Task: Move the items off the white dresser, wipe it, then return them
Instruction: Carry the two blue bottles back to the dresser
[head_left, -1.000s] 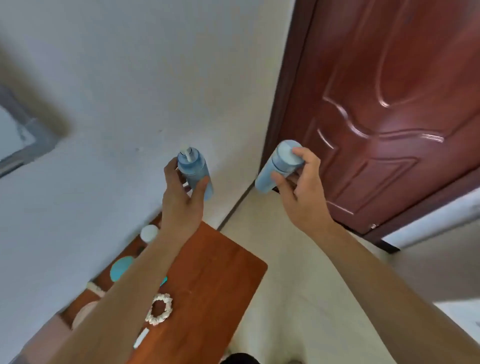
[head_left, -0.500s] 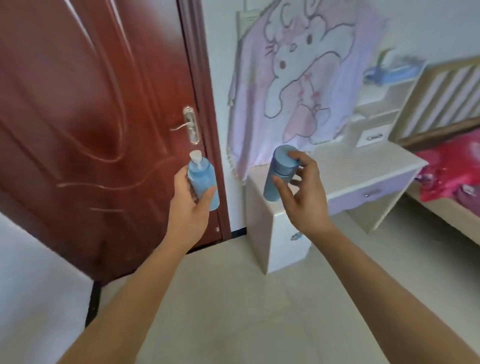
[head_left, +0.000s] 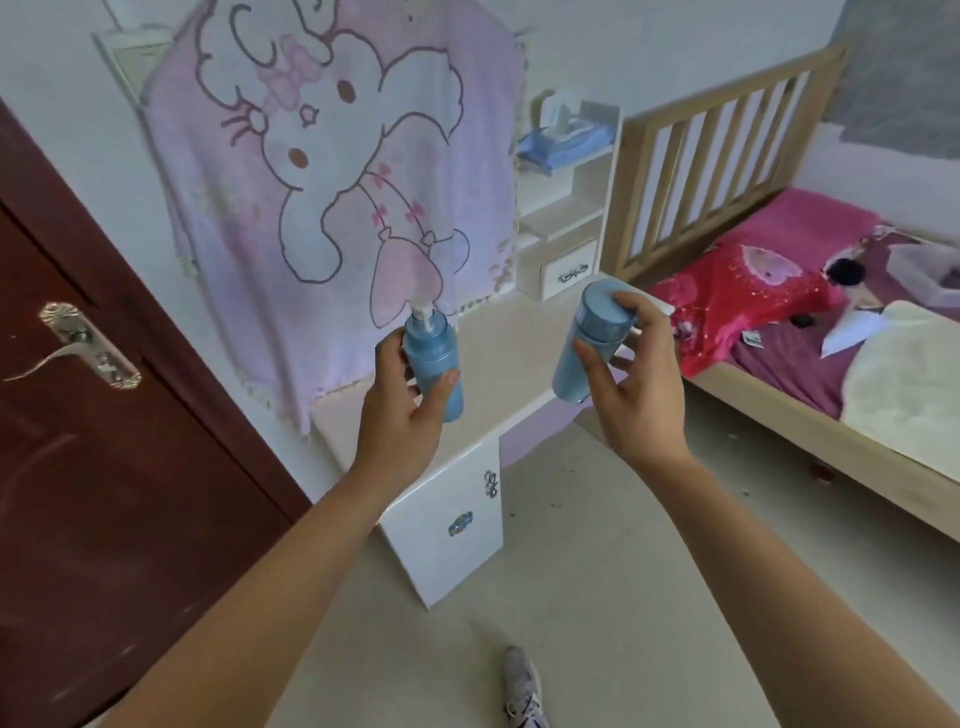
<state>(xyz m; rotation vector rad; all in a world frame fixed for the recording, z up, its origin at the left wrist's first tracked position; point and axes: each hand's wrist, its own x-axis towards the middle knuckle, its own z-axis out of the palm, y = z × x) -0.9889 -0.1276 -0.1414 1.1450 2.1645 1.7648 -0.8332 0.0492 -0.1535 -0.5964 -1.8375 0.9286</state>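
Near the dresser (head_left: 511, 364), two blue bottles are held in the air, neither touching its top. A pump bottle (head_left: 434, 358) is gripped upright by the left hand (head_left: 400, 421), thumb and fingers curled round its body and hiding part of it. A capped bottle (head_left: 592, 332), tilted, is pinched by the right hand (head_left: 641, 389) between thumb and fingertips. Labels cannot be read. The dresser's back is covered by a pink blanket (head_left: 332, 182). A shoe (head_left: 522, 686) is cut off by the lower edge.
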